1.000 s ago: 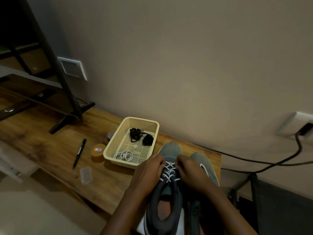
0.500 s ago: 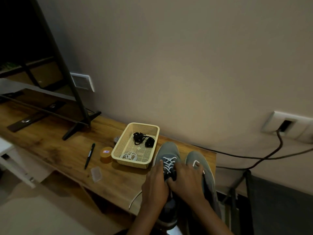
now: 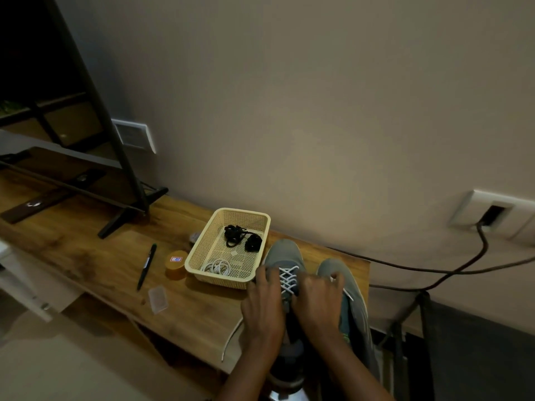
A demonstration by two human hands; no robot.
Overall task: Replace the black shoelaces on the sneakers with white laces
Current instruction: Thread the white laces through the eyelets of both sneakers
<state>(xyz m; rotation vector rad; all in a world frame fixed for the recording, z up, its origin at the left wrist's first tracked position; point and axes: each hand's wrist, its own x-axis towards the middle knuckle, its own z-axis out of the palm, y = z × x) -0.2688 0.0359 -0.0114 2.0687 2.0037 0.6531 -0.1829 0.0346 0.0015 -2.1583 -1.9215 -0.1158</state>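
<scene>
Two grey sneakers stand side by side at the right end of the wooden table. The left sneaker (image 3: 283, 254) has a white lace (image 3: 288, 280) crisscrossed through its eyelets. My left hand (image 3: 262, 308) lies against that shoe's left side with fingers curled, and a loose end of the white lace hangs from under it over the table edge. My right hand (image 3: 318, 302) sits between the shoes, fingers curled, pinching a white lace end near the right sneaker (image 3: 333, 267). A cream basket (image 3: 202, 250) holds black laces (image 3: 240, 235) and a coiled white lace (image 3: 217, 267).
Left of the basket lie a small orange tub (image 3: 175, 263), a black pen (image 3: 147, 266) and a clear plastic case (image 3: 157, 298). A TV on black legs (image 3: 121, 218) stands at the far left. A black cable (image 3: 463, 267) runs from a wall socket on the right.
The left sneaker went from tilted up toward me to lying flatter on the table. Both hands moved forward along its lacing, and a white lace end now hangs over the table edge.
</scene>
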